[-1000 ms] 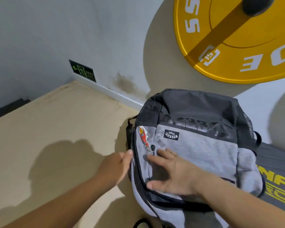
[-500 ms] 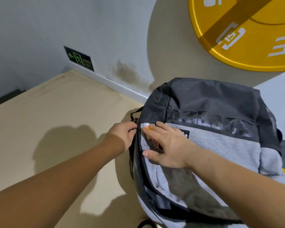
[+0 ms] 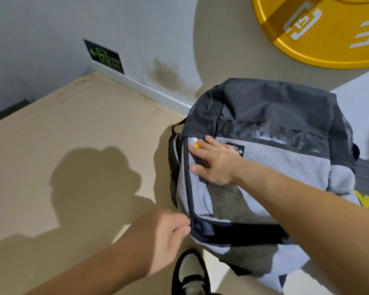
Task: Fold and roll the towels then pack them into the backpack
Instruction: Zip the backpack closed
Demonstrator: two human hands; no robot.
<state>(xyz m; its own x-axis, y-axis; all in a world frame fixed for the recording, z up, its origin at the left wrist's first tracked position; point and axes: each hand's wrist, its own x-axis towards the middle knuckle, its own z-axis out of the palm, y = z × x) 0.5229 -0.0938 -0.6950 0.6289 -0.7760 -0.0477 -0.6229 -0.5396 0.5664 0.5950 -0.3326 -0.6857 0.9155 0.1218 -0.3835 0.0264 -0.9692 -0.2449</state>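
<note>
Grey wall [image 3: 136, 28] at the back, a green exit sign [image 3: 103, 56] low on it, a big yellow disc [image 3: 328, 39] up in the corner, and beige floor [image 3: 73, 145] running out to the left. The backpack [image 3: 285, 160] lay on that floor by the wall, grey front panel up, with a black-and-white shoe [image 3: 190, 271] just beside its near corner.

The right hand [image 3: 217, 165] was spread flat on the panel, fingers straight, pinning it down. The left hand [image 3: 164, 233] was at the near corner, fingers curled in a pinch on the zipper pull [image 3: 189, 223], small and blurred there.

The risk, as I judged it: drag the pull at an angle round that corner and the slider could snag the fabric. If the flat hand eased off, the whole bag could slide.

Contents? Nothing to report. The zip line along the side looked closed, the inside was hidden, and no towels were in sight anywhere.
</note>
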